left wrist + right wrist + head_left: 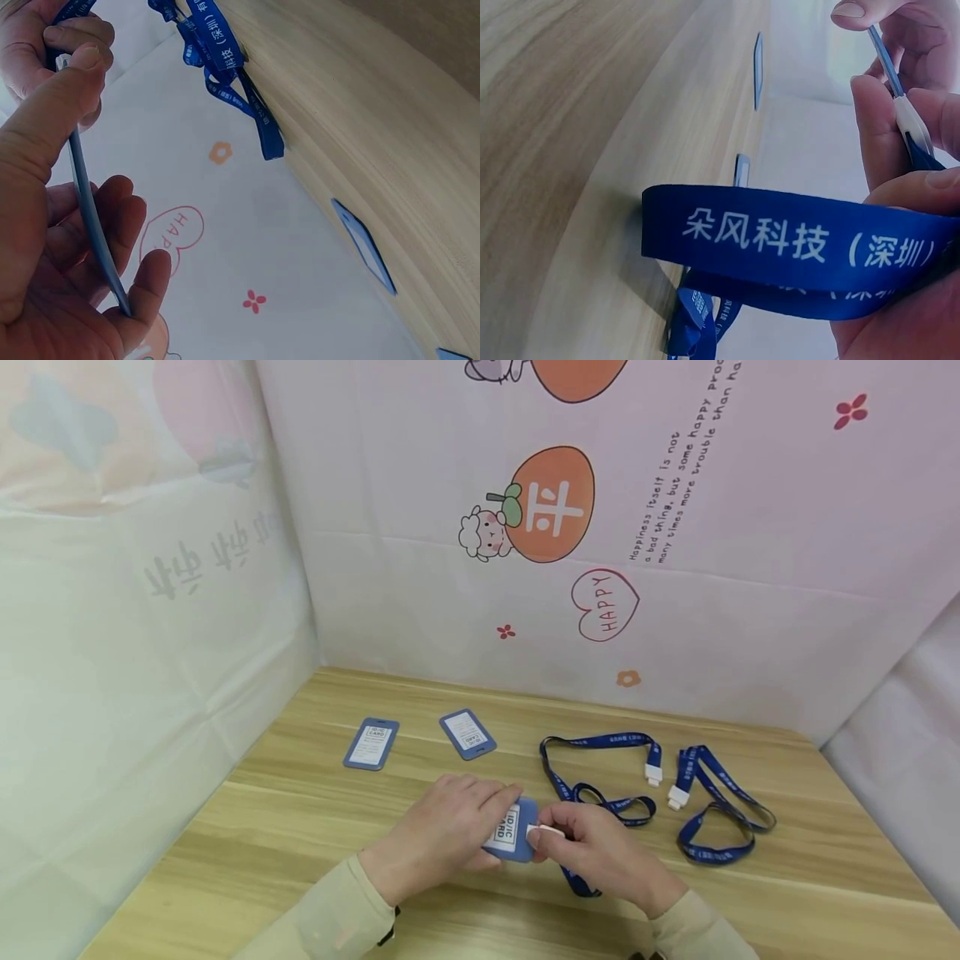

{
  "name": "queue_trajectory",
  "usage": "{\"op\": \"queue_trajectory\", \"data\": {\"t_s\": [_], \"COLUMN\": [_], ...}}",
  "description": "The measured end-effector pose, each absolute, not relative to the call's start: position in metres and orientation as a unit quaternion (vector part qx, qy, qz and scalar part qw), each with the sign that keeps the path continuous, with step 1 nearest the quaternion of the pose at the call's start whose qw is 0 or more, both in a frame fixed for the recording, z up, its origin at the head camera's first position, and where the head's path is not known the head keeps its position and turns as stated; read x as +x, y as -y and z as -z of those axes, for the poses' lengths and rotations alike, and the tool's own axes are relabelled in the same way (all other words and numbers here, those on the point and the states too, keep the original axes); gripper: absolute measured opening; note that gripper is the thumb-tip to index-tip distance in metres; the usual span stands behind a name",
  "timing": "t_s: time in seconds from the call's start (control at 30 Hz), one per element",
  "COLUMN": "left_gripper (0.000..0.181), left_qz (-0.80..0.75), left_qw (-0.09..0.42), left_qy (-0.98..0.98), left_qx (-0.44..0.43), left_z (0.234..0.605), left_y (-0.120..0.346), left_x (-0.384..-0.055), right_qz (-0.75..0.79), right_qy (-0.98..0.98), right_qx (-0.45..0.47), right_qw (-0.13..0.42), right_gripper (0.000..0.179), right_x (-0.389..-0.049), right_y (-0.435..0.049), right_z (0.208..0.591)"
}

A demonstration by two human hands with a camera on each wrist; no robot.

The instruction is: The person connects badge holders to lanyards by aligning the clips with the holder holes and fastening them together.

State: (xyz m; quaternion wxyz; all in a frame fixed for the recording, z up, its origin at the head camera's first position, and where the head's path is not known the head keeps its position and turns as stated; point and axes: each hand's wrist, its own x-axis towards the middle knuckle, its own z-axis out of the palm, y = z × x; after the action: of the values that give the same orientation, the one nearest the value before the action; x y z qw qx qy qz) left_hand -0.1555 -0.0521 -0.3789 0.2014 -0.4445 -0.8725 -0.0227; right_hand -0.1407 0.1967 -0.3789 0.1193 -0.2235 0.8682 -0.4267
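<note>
A blue ID card holder (528,817) with a white printed insert is in my left hand (438,828), which grips it between thumb and fingers. The left wrist view shows this holder edge-on (91,217). At its end my right hand (607,853) pinches the white clip (553,832) of a blue lanyard. The right wrist view has the clip (913,124) right at the holder's edge, partly covered by fingers. White-lettered lanyard strap (780,236) loops out from the right hand, and part of it hangs below that hand in the head view.
Two more blue card holders, one at left (372,744) and one nearer the middle (468,733), lie on the wooden table (300,827). Behind the right hand lies a blue lanyard (600,742) with a white clip; another lanyard (723,856) is farther right. Printed cloth (420,602) walls the back.
</note>
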Motion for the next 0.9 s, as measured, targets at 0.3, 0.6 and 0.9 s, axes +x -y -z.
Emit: {"op": "queue_trajectory", "data": {"t_s": [0.3,0.6,0.9], "left_gripper": [0.083,0.083,0.084], "left_qz": [0.041,0.067,0.07], "left_qw": [0.214,0.222,0.228], "left_qy": [0.867,0.863,0.867], "left_qx": [-0.448,-0.449,-0.438], "left_z": [0.377,0.376,0.376], "left_y": [0.057,0.063,0.074], "left_x": [-0.157,-0.158,-0.161], "right_qz": [0.42,0.422,0.414], "right_qy": [-0.874,-0.872,-0.873], "right_qx": [-0.217,-0.222,-0.238], "right_qw": [0.11,0.11,0.103], "right_gripper": [0.025,0.025,0.022], "right_x": [-0.142,-0.145,-0.147], "right_y": [-0.198,-0.206,-0.216], "right_z": [0.376,0.373,0.367]}}
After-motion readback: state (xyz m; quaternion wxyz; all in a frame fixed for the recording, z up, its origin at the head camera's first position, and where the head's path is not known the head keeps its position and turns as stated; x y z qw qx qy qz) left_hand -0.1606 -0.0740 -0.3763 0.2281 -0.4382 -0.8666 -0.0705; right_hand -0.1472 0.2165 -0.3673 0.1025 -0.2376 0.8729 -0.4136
